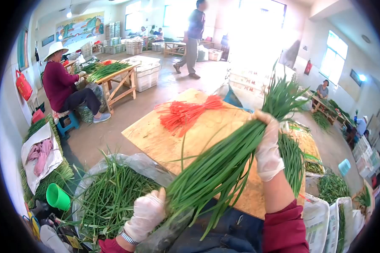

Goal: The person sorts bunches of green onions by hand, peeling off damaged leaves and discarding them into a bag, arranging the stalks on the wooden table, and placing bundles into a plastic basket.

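Note:
A long bundle of garlic chives (217,166) slants across my view above the wooden tabletop (150,137). My right hand (267,141), in a thin whitish glove, wraps round it toward its upper right end. Down at the lower left end of the bundle is my left hand (147,215), gloved too, with curled fingers against the leaf edge. Whatever lies between those fingers is hidden. Red ties (183,114) lie fanned out on the tabletop, beyond the bundle. More garlic chives (289,158) rest on the table's right side, behind my right forearm.
Loose greens (114,200) fill a clear plastic bag at my lower left, beside a green cup (58,196). White crates (249,82) stand behind the table. A person in a white hat (61,82) sits at another table; another person (193,38) walks past.

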Available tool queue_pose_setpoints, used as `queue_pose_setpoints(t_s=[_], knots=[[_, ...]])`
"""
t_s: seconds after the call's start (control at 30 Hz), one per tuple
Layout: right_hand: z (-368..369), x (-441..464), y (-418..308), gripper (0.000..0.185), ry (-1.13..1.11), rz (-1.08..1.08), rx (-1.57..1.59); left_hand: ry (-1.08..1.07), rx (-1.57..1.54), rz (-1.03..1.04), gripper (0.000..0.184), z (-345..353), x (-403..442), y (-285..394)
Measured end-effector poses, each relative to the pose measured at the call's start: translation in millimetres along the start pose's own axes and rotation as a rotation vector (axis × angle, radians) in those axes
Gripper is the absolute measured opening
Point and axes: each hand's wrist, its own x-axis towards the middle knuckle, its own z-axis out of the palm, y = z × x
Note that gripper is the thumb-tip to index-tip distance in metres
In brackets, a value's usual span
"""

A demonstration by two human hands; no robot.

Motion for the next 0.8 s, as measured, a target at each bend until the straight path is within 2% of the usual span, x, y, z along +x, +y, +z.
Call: queue_pose_setpoints(t_s=[0.1, 0.17, 0.23, 0.3, 0.37, 0.43, 0.47, 0.57, 0.63, 0.67, 0.73, 0.77, 0.8], knots=[[-48.4, 8.8, 18.0, 0.010, 0.088, 0.085, 0.048, -0.051, -0.174, 0.020, 0.009, 21.0, -10.5, 9.5], [-57.5, 4.5, 14.7, 0.010, 0.072, 0.158, 0.196, -0.070, -0.245, -0.023, 0.010, 10.2, -18.4, 10.6], [-81.7, 17.8, 22.2, 0.014, 0.027, 0.097, 0.237, -0.081, -0.261, -0.061, 0.012, 4.7, -34.6, 0.8], [-90.1, 19.1, 21.4, 0.016, 0.009, 0.106, 0.276, -0.208, -0.187, -0.218, 0.019, 0.0, -61.1, -18.8], [-99.0, 25.8, 23.4, 0.015, 0.032, 0.112, 0.290, -0.174, -0.127, -0.339, 0.017, -2.9, -89.7, -41.7], [-103.4, 29.1, 27.0, 0.013, 0.086, 0.109, 0.281, -0.586, -0.411, -0.721, 0.040, -5.8, -117.6, -68.1], [-103.6, 30.6, 28.1, 0.005, 0.075, 0.129, 0.293, -0.443, -0.584, -0.730, 0.042, 15.2, -144.4, -81.8], [-117.2, 32.7, 31.7, 0.007, 0.153, 0.111, -0.005, -0.061, -0.657, -0.590, 0.016, 19.7, -125.7, -53.6], [-131.5, 41.8, 36.2, 0.011, 0.079, -0.021, -0.099, -0.020, -0.689, -0.565, 0.017, 17.3, -114.5, -46.6], [-142.1, 46.2, 40.1, 0.012, 0.082, -0.077, -0.093, -0.069, -0.719, -0.646, 0.017, 8.4, -108.0, -44.4], [-132.1, 42.7, 35.0, 0.015, -0.101, -0.150, -0.171, -0.144, -0.876, -0.816, 0.017, -2.7, -93.7, -40.9], [-129.8, 48.3, 32.9, 0.017, -0.072, -0.157, -0.219, -0.160, -1.011, -0.905, 0.017, -8.5, -86.0, -36.3], [-128.7, 56.5, 30.3, 0.017, -0.195, -0.062, -0.075, -0.243, -1.054, -0.987, 0.018, -13.5, -78.6, -32.0]])
